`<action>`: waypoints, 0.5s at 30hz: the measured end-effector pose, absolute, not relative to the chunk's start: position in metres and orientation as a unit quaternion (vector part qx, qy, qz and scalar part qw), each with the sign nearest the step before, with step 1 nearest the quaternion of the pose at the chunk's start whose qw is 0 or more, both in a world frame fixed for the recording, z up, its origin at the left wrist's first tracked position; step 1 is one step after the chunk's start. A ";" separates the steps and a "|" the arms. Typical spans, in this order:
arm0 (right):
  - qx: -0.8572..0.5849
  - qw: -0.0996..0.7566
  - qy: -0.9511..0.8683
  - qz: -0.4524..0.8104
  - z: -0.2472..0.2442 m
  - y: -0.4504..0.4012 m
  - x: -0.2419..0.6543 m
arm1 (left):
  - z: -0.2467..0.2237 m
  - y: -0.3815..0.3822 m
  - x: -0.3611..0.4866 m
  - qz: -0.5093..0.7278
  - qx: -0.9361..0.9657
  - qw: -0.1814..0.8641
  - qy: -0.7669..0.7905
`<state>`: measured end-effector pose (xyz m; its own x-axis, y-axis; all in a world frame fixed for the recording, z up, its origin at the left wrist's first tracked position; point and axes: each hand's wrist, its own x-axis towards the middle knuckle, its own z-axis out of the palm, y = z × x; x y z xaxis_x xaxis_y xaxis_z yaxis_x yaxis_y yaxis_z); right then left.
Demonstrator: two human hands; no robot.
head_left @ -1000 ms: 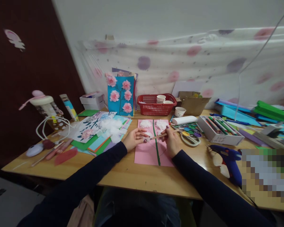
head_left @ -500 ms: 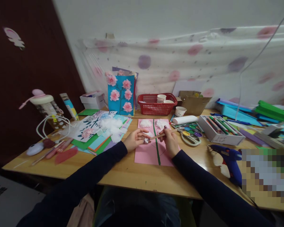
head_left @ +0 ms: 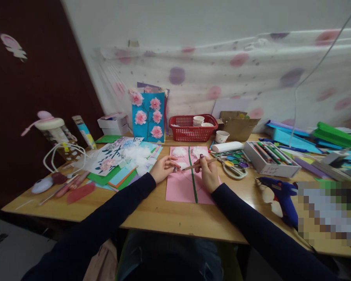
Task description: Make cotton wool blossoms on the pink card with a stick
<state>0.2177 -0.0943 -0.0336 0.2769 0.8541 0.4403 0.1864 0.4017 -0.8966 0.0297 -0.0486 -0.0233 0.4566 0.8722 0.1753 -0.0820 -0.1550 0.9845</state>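
Observation:
My right hand (head_left: 210,175) grips a thin wooden stick (head_left: 195,166), its tip angled left over the pink paper (head_left: 178,191). Beside that tip is my left hand (head_left: 163,169), fingers bent and a little apart, with a small white tuft of cotton (head_left: 183,166) just past the fingertips. Whether the tuft touches a finger is hard to make out. Down the paper runs a green stripe (head_left: 193,183). Two fluffy cotton clumps, one left (head_left: 179,152) and one right (head_left: 199,151), sit near its top edge.
Left of the paper lie loose cotton (head_left: 139,156) and coloured sheets (head_left: 105,177). Behind stand a blue flower card (head_left: 149,117) and a red basket (head_left: 193,134). Scissors (head_left: 236,174), a box of pens (head_left: 276,171) and a blue glue gun (head_left: 286,199) lie to the right.
The left hand's fingers have drawn back from the small white tuft and the stick. The stick's tip has shifted slightly left and now points at the paper by the tuft.

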 end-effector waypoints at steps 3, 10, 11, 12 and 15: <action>-0.492 0.622 -0.562 0.235 -0.031 -0.098 0.215 | -0.025 -0.045 0.028 0.426 0.649 0.543 0.320; -0.516 0.578 -0.598 0.203 -0.030 -0.099 0.211 | -0.024 -0.042 0.029 0.442 0.667 0.502 0.328; -0.519 0.576 -0.599 0.202 -0.030 -0.098 0.211 | -0.024 -0.041 0.031 0.439 0.671 0.494 0.336; -0.521 0.574 -0.599 0.201 -0.031 -0.098 0.212 | -0.023 -0.041 0.032 0.434 0.678 0.486 0.341; -0.529 0.570 -0.599 0.191 -0.033 -0.095 0.213 | -0.023 -0.040 0.038 0.417 0.699 0.472 0.338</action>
